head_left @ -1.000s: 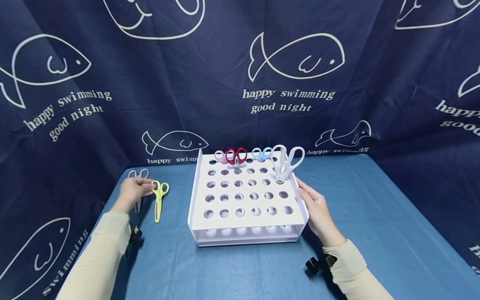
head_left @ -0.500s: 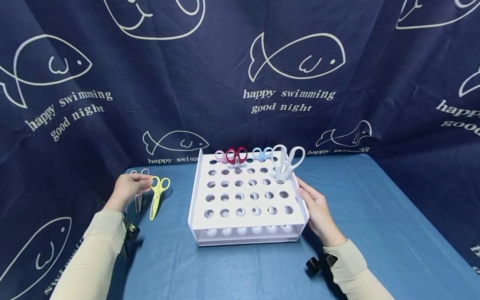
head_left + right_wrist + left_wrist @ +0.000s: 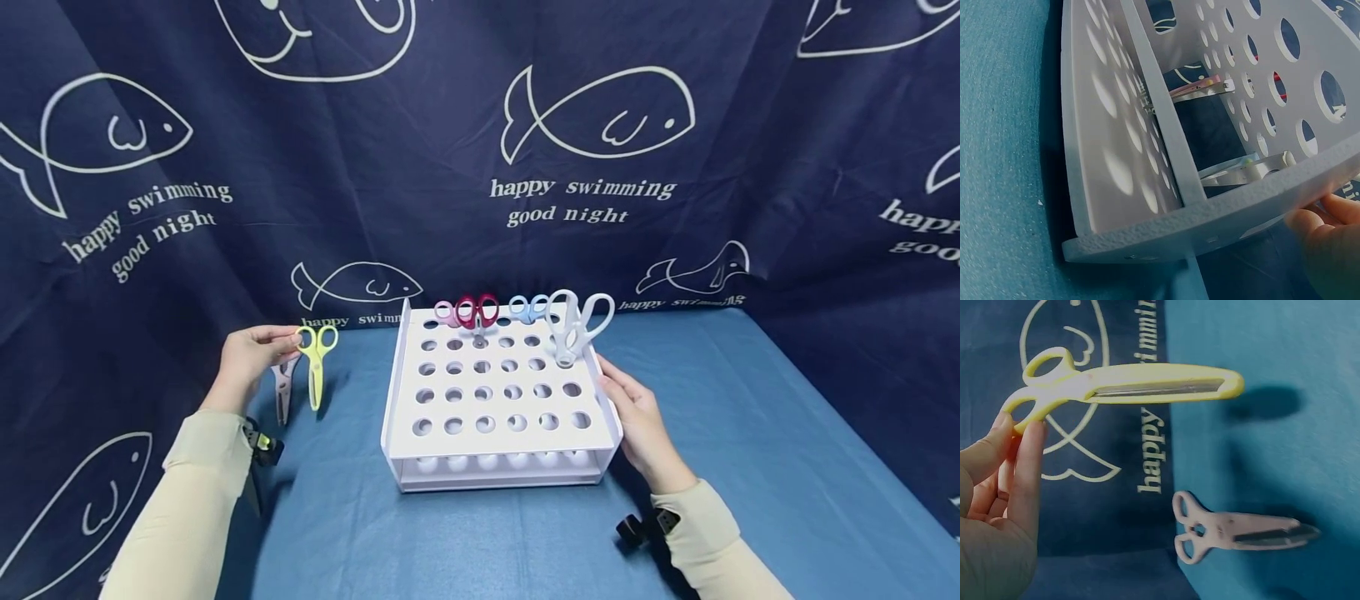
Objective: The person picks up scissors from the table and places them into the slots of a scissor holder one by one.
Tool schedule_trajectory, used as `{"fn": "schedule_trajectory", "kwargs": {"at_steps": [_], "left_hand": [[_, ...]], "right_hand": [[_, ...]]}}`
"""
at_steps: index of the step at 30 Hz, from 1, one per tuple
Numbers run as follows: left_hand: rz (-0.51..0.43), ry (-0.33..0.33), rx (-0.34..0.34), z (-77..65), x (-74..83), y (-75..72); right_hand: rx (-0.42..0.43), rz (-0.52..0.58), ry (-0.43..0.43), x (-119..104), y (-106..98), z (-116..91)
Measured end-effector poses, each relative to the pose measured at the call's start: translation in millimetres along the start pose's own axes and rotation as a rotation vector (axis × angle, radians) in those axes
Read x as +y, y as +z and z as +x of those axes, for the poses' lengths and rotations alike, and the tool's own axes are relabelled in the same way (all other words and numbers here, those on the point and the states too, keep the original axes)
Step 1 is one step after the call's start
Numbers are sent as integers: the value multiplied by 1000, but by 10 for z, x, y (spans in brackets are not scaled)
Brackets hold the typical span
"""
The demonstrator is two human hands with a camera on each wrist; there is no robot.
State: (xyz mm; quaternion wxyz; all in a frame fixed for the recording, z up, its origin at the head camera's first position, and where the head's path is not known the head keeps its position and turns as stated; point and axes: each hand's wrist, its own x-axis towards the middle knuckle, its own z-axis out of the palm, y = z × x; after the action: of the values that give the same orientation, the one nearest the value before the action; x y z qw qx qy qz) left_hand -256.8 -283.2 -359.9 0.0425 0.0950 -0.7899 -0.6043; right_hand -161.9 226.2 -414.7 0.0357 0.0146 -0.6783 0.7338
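Observation:
My left hand [image 3: 251, 358] pinches one handle loop of the yellow scissors [image 3: 1147, 372], which hang with their covered blades downward in the head view. Behind them lie pale purple scissors [image 3: 1222, 531] on the blue cloth, their handles partly hidden by my hand in the head view. My right hand [image 3: 641, 425] holds the right side panel of a white rack [image 3: 498, 440] with rows of round holes. Pink scissors [image 3: 445, 313], dark red scissors [image 3: 478, 315], light blue scissors [image 3: 528, 310] and large white scissors [image 3: 573, 340] stand in its holes, handles up.
Blue cloth [image 3: 465, 550] covers the table under the rack. A dark blue curtain [image 3: 420, 167] with fish drawings hangs behind and at the left, close to my left hand. Each wrist wears a small black camera.
My left hand has raised the yellow scissors off the cloth and moved slightly away from me. More of the purple scissors' blades shows. The right hand and rack have stayed put.

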Motion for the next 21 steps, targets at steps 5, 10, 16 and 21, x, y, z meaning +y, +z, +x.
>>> {"fn": "schedule_trajectory", "kwargs": {"at_steps": [5, 10, 16, 21], "left_hand": [[-54, 22, 35, -32, 114, -2], [-17, 38, 77, -100, 208, 35], [-8, 106, 125, -195, 330, 85], [-47, 148, 147, -276, 461, 139]], "right_hand": [[-9, -4, -2, 9, 8, 7], [-10, -2, -11, 10, 15, 16], [-12, 4, -16, 1, 5, 10], [-12, 14, -9, -2, -2, 1]]}}
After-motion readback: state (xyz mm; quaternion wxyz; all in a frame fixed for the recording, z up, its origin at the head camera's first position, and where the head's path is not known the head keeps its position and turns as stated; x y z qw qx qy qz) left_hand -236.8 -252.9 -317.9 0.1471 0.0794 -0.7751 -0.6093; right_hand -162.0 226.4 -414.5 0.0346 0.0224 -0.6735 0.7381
